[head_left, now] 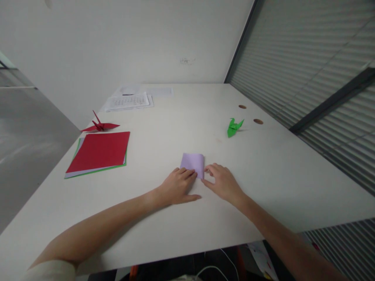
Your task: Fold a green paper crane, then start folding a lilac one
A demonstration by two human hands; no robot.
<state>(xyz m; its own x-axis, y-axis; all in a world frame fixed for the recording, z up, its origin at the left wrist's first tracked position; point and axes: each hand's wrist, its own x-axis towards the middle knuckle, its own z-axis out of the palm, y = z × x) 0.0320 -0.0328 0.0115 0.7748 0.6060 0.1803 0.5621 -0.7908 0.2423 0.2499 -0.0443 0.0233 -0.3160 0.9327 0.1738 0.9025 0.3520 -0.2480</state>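
Note:
A small folded sheet of purple paper (191,159) lies on the table, its right side bent over in a rounded, uncreased fold. Over its lower left part rests my left hand (179,185), fingers flat on the paper and thumb stretched out to the right on the tabletop. My right hand (222,180) is at the paper's right edge, thumb and forefinger apart, the thumb tip by the lower right corner. Whether its fingertips touch the fold is hard to make out. The paper's lower edge is partly hidden under my left fingers.
On the white table (164,132), a stack of coloured sheets (101,152), red on top, lies left. Behind it sits a red origami crane (100,125). A green origami crane (234,127) stands right, near two round holes. Printed papers (129,101) lie at the back. Blinds (307,58) border the right side.

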